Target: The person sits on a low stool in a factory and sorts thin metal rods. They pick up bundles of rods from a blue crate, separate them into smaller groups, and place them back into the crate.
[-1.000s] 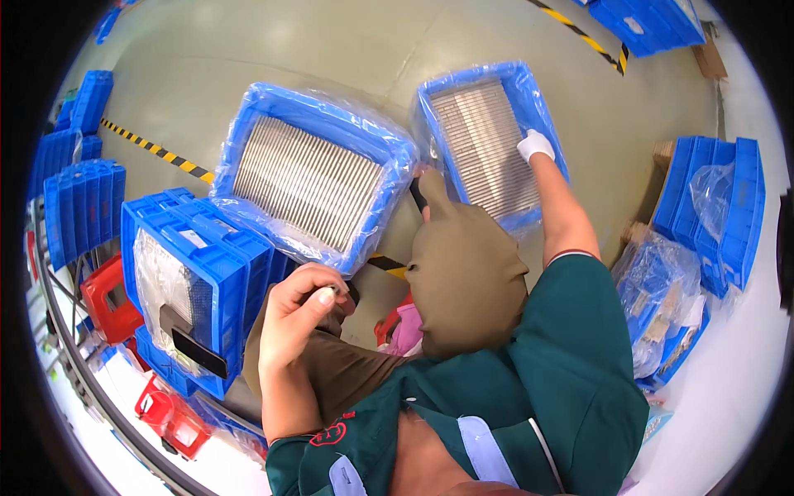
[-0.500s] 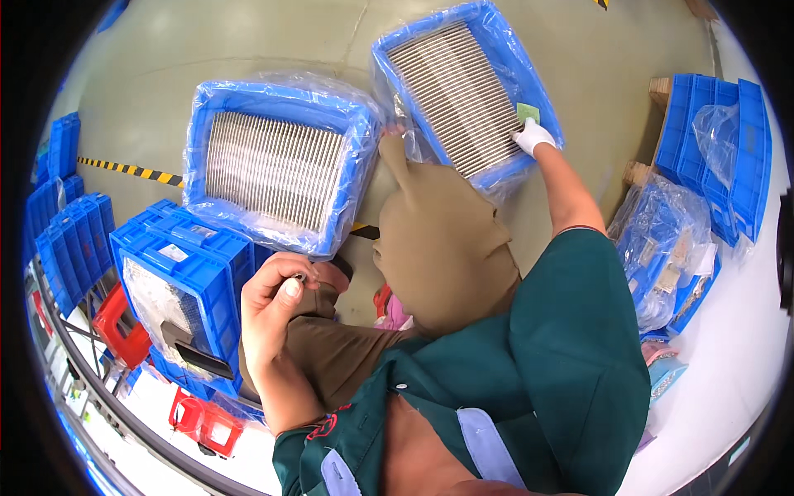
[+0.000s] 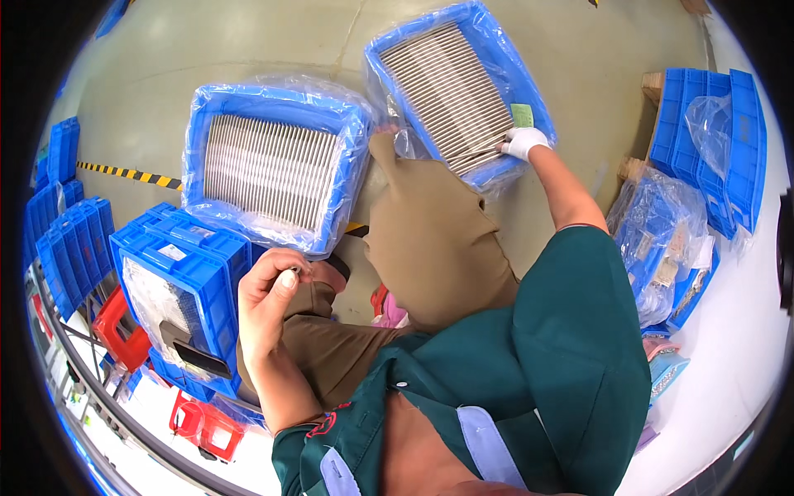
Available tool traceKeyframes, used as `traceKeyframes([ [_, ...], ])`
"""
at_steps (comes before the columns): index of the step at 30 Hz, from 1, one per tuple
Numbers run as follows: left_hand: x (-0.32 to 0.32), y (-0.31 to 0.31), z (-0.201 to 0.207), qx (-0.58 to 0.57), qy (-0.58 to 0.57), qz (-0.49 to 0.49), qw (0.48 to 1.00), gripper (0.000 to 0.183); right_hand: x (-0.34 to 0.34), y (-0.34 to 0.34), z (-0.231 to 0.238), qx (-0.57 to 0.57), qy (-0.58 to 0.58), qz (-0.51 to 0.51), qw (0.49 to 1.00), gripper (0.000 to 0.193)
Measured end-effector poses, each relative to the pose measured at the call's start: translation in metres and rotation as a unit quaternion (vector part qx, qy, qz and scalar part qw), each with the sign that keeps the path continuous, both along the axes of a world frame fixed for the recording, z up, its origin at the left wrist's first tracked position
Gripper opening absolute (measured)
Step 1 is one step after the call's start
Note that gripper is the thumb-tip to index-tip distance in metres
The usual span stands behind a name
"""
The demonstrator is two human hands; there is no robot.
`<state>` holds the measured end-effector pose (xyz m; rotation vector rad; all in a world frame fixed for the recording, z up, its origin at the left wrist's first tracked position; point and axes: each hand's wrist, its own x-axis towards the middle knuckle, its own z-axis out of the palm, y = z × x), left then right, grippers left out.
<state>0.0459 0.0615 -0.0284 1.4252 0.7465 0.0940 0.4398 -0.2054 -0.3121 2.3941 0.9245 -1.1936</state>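
Note:
A blue crate [image 3: 529,70] lined with clear plastic stands at the upper right, with a row of thin metal rods [image 3: 447,83] lying side by side in it. My right hand [image 3: 529,142], in a white glove, is at the near right end of that row, its fingertips closed on the end of a rod slightly out of line with the others. Beside it lies a small green card [image 3: 521,115]. My bare left hand [image 3: 269,299] is raised over my knee, thumb and fingers pinched on a small metal piece [image 3: 295,270], mostly hidden by the fingers.
Left of centre, a second lined blue crate [image 3: 357,136] holds another row of metal rods [image 3: 269,169]. Stacked blue crates [image 3: 186,264] stand close to my left arm, with red stools [image 3: 207,426] nearby. More blue crates [image 3: 715,149] with crumpled plastic are on the right.
My right hand has shifted slightly left and down along the end of the row, and its fingers have closed on a rod. The left hand stays nearly where it was.

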Motion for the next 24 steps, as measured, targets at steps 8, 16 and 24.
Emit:
traceKeyframes([
  [8,-0.004,0.0,0.003,-0.005,0.006,0.017,1.0,0.025,-0.006,0.018,0.006,-0.068,0.032,0.11,0.991,0.063],
  [16,-0.013,-0.003,0.012,0.006,-0.015,0.018,1.0,0.02,-0.03,0.033,0.007,-0.128,0.061,0.274,0.951,0.032],
  [24,-0.03,-0.001,0.025,-0.009,0.016,0.063,0.998,0.024,-0.051,0.022,0.005,-0.053,0.012,0.247,0.967,0.036],
])
